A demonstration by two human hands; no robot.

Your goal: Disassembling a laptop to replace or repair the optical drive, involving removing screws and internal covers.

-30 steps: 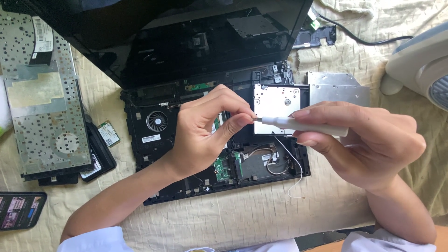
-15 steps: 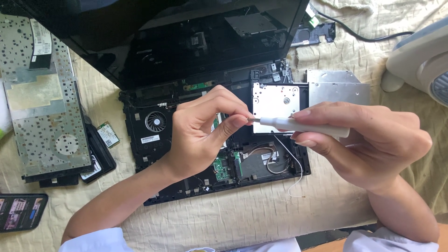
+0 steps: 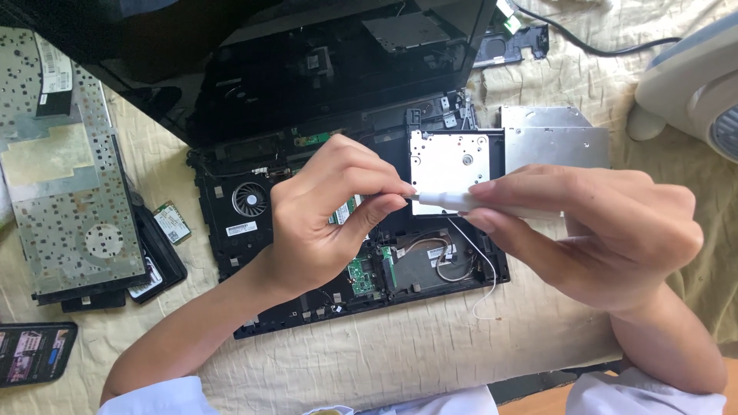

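White tube (image 3: 469, 201) at frame centre is being gripped by right hand (image 3: 592, 234); its tip is being pinched by left hand (image 3: 327, 219). Laptop (image 3: 323, 253) below is lying opened w/ keyboard (image 3: 65, 192) already off at left; reassembly judged not yet begun.

Your right hand (image 3: 592, 234) covers most of the white tube (image 3: 453, 202) — only its tip end shows, and the tip itself sits pinched under your left hand's (image 3: 327, 219) fingertips. The hands hide the middle of the opened laptop base (image 3: 254, 230). The phone (image 3: 34, 352) (lower left) and the pale appliance (image 3: 692, 84) run off the edges.
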